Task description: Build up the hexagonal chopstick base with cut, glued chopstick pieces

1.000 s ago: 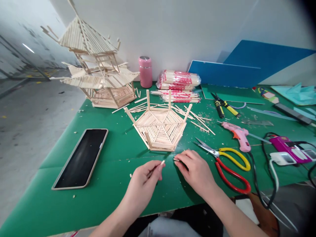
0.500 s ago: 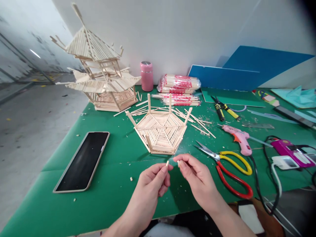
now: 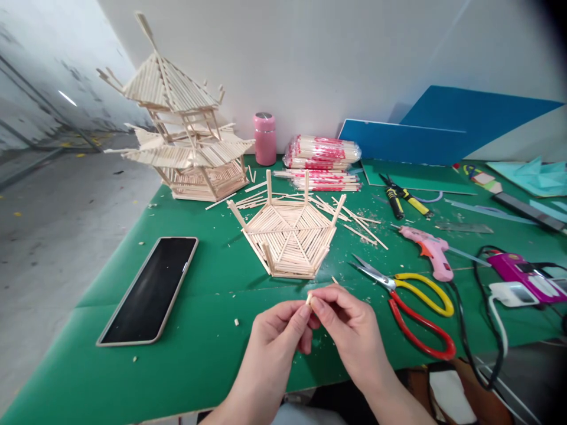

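My left hand (image 3: 279,333) pinches a short piece of wooden stick (image 3: 309,298) between thumb and forefinger. From the other side, the thumb and forefinger of my right hand (image 3: 349,324) close on the same spot, so the fingertips of both hands meet. Whether a second piece is hidden in the right fingers I cannot make out. Just beyond the hands stands a hexagonal stick base (image 3: 290,236) with upright posts at its corners. A small stick bit (image 3: 335,280) shows beside the right forefinger, and another stick offcut (image 3: 236,322) lies left of my hands.
A stick pagoda (image 3: 186,141) stands at the back left, near a pink flask (image 3: 264,139) and bagged sticks (image 3: 322,152). A phone (image 3: 149,292) lies at left. Scissors (image 3: 390,284), a pink glue gun (image 3: 427,248) and black-yellow pliers (image 3: 404,198) lie at right.
My right hand has moved left and slightly down until its fingertips met those of my left hand. Its own small stick piece, visible before, no longer shows separately.
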The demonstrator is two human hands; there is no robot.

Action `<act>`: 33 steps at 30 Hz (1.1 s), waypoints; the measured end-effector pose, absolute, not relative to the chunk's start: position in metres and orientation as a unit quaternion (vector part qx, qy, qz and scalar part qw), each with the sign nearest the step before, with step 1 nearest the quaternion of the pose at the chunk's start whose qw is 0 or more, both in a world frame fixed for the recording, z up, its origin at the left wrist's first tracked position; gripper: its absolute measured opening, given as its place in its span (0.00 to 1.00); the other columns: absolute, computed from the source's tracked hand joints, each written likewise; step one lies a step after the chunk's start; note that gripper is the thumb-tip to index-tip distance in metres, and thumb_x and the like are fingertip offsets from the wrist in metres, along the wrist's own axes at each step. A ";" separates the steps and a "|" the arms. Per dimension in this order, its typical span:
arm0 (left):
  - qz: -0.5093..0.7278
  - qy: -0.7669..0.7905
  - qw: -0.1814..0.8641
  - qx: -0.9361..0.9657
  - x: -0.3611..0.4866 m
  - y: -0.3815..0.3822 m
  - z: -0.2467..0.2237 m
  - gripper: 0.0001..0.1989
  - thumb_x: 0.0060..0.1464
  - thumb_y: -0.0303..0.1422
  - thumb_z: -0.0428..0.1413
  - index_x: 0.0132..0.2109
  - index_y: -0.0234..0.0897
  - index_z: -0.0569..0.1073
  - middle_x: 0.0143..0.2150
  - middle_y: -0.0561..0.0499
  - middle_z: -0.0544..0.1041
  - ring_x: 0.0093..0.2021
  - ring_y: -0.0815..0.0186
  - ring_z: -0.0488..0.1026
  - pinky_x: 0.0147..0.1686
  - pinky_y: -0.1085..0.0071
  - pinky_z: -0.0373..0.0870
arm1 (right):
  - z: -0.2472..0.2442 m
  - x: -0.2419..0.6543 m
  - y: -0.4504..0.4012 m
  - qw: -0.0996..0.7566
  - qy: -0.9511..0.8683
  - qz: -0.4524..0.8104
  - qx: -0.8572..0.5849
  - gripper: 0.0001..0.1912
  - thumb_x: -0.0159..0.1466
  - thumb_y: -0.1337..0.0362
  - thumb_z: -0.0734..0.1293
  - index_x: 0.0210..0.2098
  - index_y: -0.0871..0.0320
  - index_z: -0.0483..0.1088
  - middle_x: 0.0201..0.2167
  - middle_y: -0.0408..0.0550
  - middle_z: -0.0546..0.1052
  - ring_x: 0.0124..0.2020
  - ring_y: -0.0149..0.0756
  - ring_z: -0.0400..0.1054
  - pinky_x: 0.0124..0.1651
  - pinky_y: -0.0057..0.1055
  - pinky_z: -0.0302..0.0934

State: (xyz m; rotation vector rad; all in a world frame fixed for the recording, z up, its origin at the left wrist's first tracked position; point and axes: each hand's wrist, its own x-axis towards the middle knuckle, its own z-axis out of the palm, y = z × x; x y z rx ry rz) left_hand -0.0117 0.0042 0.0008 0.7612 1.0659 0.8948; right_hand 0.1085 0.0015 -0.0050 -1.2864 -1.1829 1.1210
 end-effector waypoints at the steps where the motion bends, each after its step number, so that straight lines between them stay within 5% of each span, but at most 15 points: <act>1: 0.399 0.479 0.705 0.339 -0.012 0.004 0.001 0.13 0.51 0.38 0.55 0.28 0.31 0.73 0.18 0.55 0.64 0.20 0.75 0.57 0.21 0.77 0.52 | -0.006 0.108 0.001 0.513 -0.489 0.465 -0.531 0.04 0.58 0.64 0.65 0.30 0.56 0.72 0.24 0.40 0.69 0.24 0.26 0.65 0.27 0.23 0.61; 13: 0.427 0.408 0.775 0.226 -0.009 0.006 0.004 0.10 0.46 0.34 0.59 0.27 0.30 0.74 0.18 0.58 0.60 0.18 0.79 0.50 0.19 0.78 0.46 | -0.009 0.108 -0.002 0.530 -0.504 0.440 -0.521 0.03 0.58 0.65 0.65 0.30 0.55 0.72 0.26 0.42 0.69 0.27 0.28 0.64 0.28 0.23 0.60; 33: 0.421 0.444 0.750 0.252 -0.008 0.005 0.007 0.11 0.44 0.36 0.60 0.25 0.31 0.74 0.18 0.56 0.61 0.19 0.77 0.50 0.20 0.76 0.47 | -0.008 0.108 -0.003 0.551 -0.486 0.456 -0.503 0.03 0.59 0.67 0.65 0.29 0.55 0.70 0.26 0.40 0.68 0.27 0.26 0.63 0.29 0.23 0.59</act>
